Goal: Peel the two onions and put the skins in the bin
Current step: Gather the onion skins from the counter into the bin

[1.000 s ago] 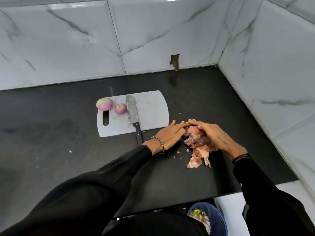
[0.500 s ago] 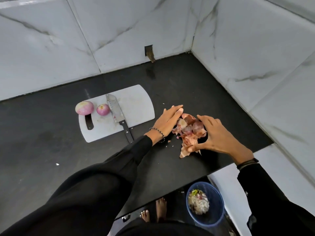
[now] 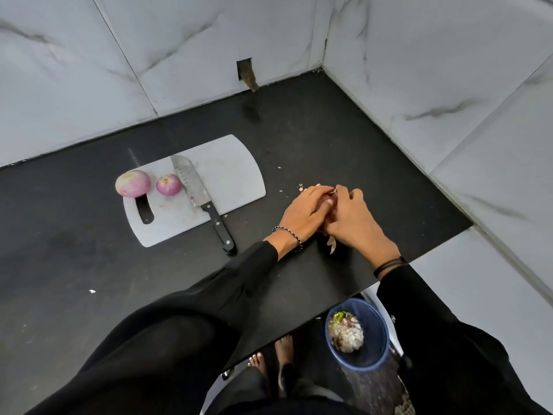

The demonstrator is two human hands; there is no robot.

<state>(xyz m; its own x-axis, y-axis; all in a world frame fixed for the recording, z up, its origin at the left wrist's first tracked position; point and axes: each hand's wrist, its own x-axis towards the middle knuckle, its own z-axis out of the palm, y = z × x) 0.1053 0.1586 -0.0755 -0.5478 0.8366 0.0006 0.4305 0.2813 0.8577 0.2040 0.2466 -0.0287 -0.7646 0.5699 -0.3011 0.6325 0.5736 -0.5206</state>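
- Farthest left, two peeled onions, the larger onion (image 3: 132, 183) and the smaller onion (image 3: 168, 184), sit pink and glossy on the white cutting board (image 3: 227, 175), just beside the knife (image 3: 194, 190).
- Left hand (image 3: 302, 211) cups the onion skins (image 3: 331, 245) on the black counter (image 3: 74, 235), fingers curved over the pile.
- Right hand (image 3: 350, 223) presses against it, fingers curled round the same skins; only a pale scrap shows beneath.
- Blue bin (image 3: 375, 326) stands on the floor below the counter edge, with scraps inside.

We saw a white cutting board (image 3: 227, 175) lying on the black countertop (image 3: 74, 265), and a black-handled knife (image 3: 203, 202) rested across it, its handle overhanging the near edge. Behind stood grey-veined marble wall tiles (image 3: 179, 40) with a small rectangular hole (image 3: 245, 68).
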